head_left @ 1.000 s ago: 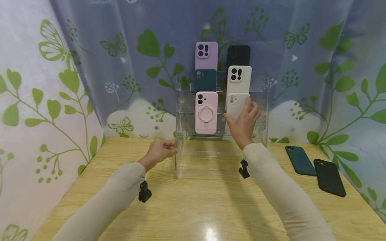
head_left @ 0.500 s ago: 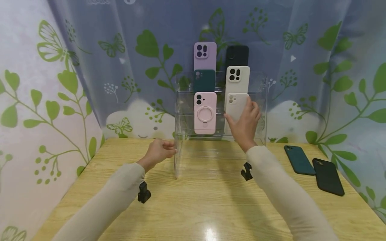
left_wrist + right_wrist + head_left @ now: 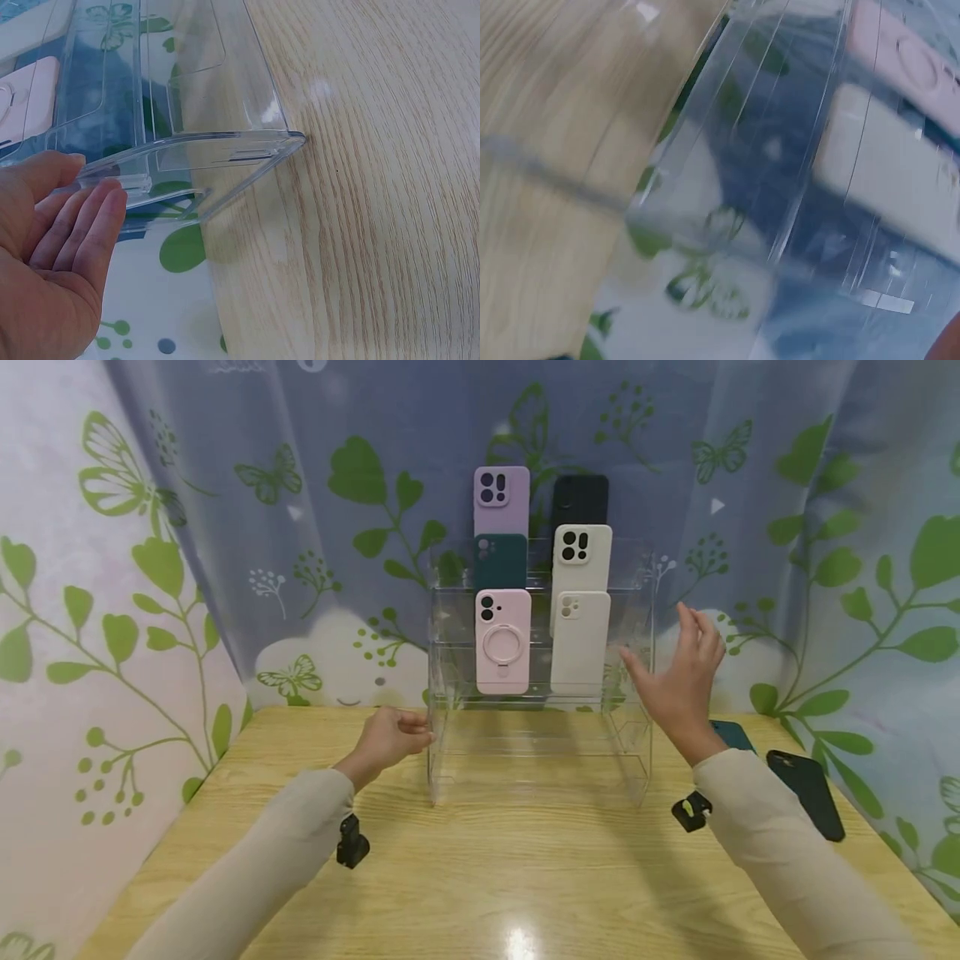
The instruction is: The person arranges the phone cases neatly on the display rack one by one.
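Note:
A clear acrylic display stand point(image 3: 540, 752) holds phone cases in two columns. In the left one are a lilac case point(image 3: 513, 514), a dark green case point(image 3: 504, 562) and a pink case point(image 3: 503, 643) with a ring. The right column has a black case point(image 3: 585, 497), a white case point(image 3: 592, 564) and, lowest, a cream case point(image 3: 581, 647). My left hand point(image 3: 390, 739) pinches the stand's left side panel; the left wrist view shows the panel's edge point(image 3: 180, 139) between thumb and fingers. Right of the stand, my right hand point(image 3: 678, 681) is raised with nothing in it, thumb and fingers spread.
On the wooden table point(image 3: 465, 885), a teal case point(image 3: 733, 737), partly hidden by my right wrist, and another black case point(image 3: 808, 793) lie at the right. A leaf-patterned curtain point(image 3: 360, 610) hangs behind the stand.
My right hand has let go of the cream case and moved right, off the stand. That case stays on the lowest tier. The left hand keeps its place at the stand's side.

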The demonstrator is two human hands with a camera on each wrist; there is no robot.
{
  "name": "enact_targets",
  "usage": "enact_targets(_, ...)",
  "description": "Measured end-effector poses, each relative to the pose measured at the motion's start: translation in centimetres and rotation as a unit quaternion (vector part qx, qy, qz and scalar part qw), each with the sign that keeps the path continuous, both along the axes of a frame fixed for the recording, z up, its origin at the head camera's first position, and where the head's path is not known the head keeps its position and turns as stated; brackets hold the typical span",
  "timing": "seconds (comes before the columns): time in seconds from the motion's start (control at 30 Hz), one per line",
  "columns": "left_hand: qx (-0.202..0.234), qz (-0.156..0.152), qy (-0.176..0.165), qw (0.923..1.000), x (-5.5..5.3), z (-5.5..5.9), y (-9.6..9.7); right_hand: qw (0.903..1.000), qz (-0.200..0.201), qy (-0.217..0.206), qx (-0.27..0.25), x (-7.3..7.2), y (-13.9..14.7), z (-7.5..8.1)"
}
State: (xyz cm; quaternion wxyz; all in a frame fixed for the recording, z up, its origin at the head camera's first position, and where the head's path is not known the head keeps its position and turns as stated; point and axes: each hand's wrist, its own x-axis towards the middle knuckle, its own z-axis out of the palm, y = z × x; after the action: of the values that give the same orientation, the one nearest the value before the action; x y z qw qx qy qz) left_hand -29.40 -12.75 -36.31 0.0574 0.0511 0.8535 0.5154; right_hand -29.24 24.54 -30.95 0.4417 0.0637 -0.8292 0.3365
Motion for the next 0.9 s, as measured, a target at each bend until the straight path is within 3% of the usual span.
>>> enact_targets(0.13,0.002,-0.003,0.002,1.0,0.1,0.1,-0.1,0.9999,0.001,-0.012,-0.012,0.6,3.0,-0.8)
enact_targets(0.33,0.001,-0.004,0.0,1.0,0.2,0.2,-0.1,0.9962,-0.015,-0.082,-0.025,1.2,7.1,-3.2)
enact_targets(0.67,0.005,-0.003,0.002,1.0,-0.1,-0.1,-0.1,0.9714,-0.009,-0.237,-0.013,1.1,13.3,-7.9)
enact_targets(0.77,0.004,-0.002,0.003,1.0,-0.1,-0.1,-0.1,0.9549,0.011,-0.296,-0.014,0.9,14.3,-8.7)
enact_targets(0.9,0.004,0.002,0.002,1.0,-0.1,-0.1,-0.2,0.9125,0.055,-0.404,-0.036,0.6,15.3,-9.7)
